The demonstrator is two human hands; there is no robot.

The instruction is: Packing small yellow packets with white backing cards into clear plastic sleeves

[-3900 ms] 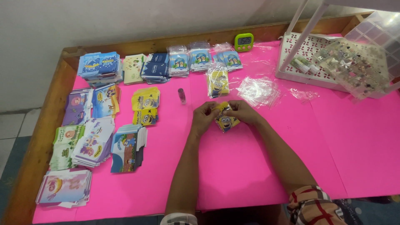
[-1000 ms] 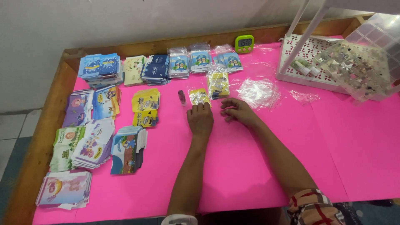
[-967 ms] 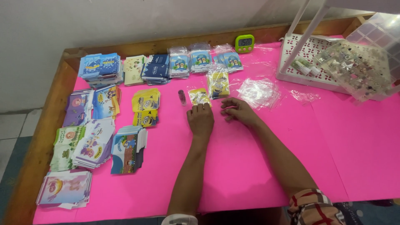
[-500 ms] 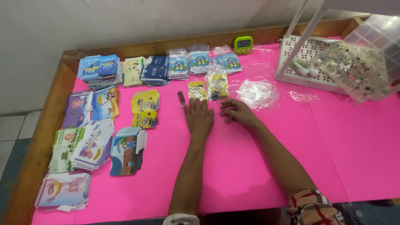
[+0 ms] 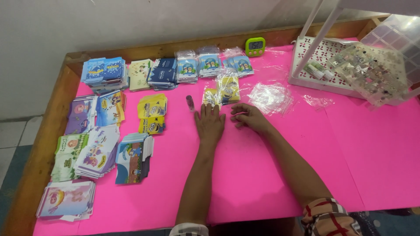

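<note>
Left hand (image 5: 210,124) flat and open on the pink table cover (image 5: 262,175), fingertips touching the small yellow cartoon packet in clear plastic (image 5: 211,97) toward the far edge. Right hand (image 5: 248,119) loosely curled, empty, just beside. Best pressed down evenly, probably, keeping the packet square to its taller yellow bagged neighbour (image 5: 228,87).

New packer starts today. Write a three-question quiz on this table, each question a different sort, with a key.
1. True or false: the left hand lies flat on the pink table cover, fingertips at the small bagged yellow card packet.
2. What stands at the back edge behind the packets? A) green digital timer B) scissors C) tape roll
3. Fill in: the loose pile of clear plastic bags lies to the ____ of the right hand, as seen in the head view.

Key: 1 true; 2 A; 3 right. Neither hand has a grip on anything.
</note>
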